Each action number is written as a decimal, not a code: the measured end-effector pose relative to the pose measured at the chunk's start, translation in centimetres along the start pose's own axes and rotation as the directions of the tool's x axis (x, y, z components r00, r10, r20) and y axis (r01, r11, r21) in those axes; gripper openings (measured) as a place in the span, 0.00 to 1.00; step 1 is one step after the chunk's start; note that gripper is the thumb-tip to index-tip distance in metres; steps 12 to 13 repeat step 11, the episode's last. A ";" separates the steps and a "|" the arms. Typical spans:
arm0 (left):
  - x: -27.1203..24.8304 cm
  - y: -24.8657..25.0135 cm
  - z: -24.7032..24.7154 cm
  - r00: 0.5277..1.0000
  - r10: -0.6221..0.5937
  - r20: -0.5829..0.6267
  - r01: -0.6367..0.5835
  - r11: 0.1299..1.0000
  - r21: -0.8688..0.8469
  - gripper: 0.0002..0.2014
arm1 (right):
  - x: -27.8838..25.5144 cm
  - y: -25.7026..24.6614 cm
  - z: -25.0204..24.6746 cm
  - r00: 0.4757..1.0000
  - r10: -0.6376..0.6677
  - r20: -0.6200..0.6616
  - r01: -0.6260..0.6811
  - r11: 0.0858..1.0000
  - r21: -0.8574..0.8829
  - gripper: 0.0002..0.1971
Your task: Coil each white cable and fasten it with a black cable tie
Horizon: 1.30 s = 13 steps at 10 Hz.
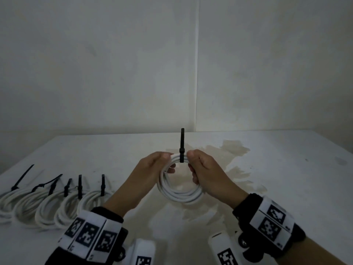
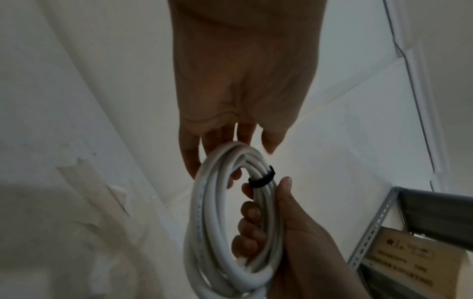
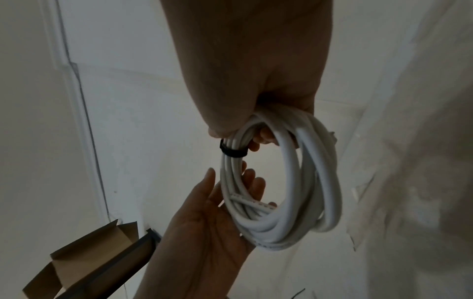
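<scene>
A coil of white cable (image 1: 179, 196) is held upright above the table (image 1: 286, 169), in the middle of the head view. A black cable tie (image 1: 181, 148) is cinched round the coil's top, with its tail pointing straight up. My right hand (image 1: 200, 169) grips the coil's right side just beside the tie, fingers curled through the loop (image 2: 250, 218). My left hand (image 1: 158, 163) is on the coil's left side. Its fingers (image 3: 253, 180) lie nearly straight behind the strands and its thumb (image 3: 210, 178) sits just off them. The tie band (image 3: 231, 151) shows between the two hands.
Several tied white coils (image 1: 57, 203) lie in a row on the table's left, their black tie tails sticking up. A brownish stain (image 1: 235, 150) marks the tabletop behind the hands. A cardboard box (image 2: 409, 254) and a metal shelf post (image 2: 373, 228) stand off the table's side.
</scene>
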<state>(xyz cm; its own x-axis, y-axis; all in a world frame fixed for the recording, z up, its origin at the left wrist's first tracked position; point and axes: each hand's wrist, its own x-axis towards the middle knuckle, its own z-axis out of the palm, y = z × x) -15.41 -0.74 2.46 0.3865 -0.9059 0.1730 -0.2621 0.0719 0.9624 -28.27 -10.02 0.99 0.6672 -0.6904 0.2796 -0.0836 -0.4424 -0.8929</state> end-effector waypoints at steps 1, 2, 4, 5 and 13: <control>-0.6 -1.1 -1.0 1.000 0.017 0.011 -0.018 0.999 0.029 0.09 | 0.4 0.5 1.1 0.999 0.032 -0.001 -0.032 0.999 0.033 0.17; -1.1 -2.0 -1.9 0.995 0.011 -0.098 -0.009 1.000 0.020 0.09 | 0.6 0.6 2.7 0.999 0.041 0.007 -0.041 0.999 0.021 0.15; -2.7 -3.5 -4.0 0.984 -0.015 -0.177 0.033 0.995 0.094 0.11 | 0.4 0.2 5.6 0.989 0.075 0.129 -0.081 0.996 0.039 0.14; -3.0 -3.7 -5.1 0.982 -0.038 -0.184 0.062 0.990 0.126 0.10 | 0.6 0.0 6.5 0.973 0.126 0.195 -0.132 0.991 0.018 0.30; -2.7 -6.5 -11.7 0.966 -0.100 -0.238 0.235 0.719 0.654 0.24 | 1.2 -1.0 6.6 0.948 0.233 0.215 -0.197 0.964 -0.176 0.32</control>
